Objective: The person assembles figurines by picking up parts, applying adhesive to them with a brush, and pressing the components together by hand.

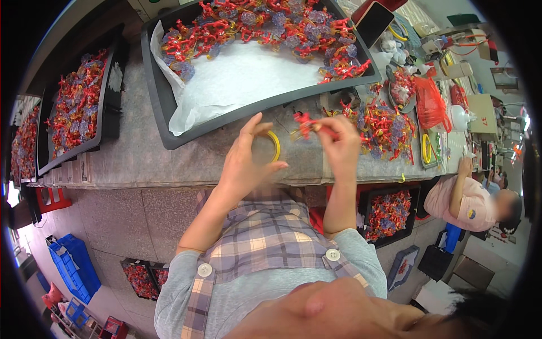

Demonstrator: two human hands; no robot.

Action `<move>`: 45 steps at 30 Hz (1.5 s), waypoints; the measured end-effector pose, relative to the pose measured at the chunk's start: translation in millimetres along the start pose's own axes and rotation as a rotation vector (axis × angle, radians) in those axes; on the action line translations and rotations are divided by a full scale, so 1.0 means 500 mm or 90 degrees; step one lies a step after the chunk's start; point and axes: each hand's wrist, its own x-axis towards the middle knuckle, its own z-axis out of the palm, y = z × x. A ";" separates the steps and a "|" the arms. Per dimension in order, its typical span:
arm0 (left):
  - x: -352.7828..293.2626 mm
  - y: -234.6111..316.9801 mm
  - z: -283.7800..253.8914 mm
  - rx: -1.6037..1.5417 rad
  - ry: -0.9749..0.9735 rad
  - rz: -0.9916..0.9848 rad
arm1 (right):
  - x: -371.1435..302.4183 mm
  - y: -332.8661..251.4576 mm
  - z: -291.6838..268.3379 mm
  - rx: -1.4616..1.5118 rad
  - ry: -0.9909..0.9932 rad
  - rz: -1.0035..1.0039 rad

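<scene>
My left hand (240, 161) is over the worktable, its thumb and fingers spread apart in a curve. A yellow ring (275, 147), perhaps a roll of tape, shows between the thumb and fingertips; I cannot tell whether they touch it. To the right, my right hand (343, 141) pinches a small red figurine (305, 124) with yellowish translucent bits, held just above the grey tabletop. Beyond both hands stands a large black tray (226, 121) lined with white sheeting. Red figurines with purple translucent parts (248, 20) fill its far side.
More figurines (389, 127) are heaped right of my right hand. A phone (372, 24) leans at the tray's right corner, near a red plastic bag (432, 101). Another filled black tray (73, 110) is at left. A co-worker (468, 203) sits at the right.
</scene>
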 end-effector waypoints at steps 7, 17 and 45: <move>-0.003 -0.008 -0.034 -0.022 -0.055 -0.042 | 0.062 0.011 -0.076 -0.261 0.061 -0.029; -0.018 -0.029 -0.047 -0.066 -0.020 -0.061 | 0.299 0.020 -0.109 -0.568 -0.270 0.026; -0.014 -0.013 -0.047 -0.064 -0.027 -0.064 | 0.345 0.018 -0.056 -0.557 -0.365 -0.035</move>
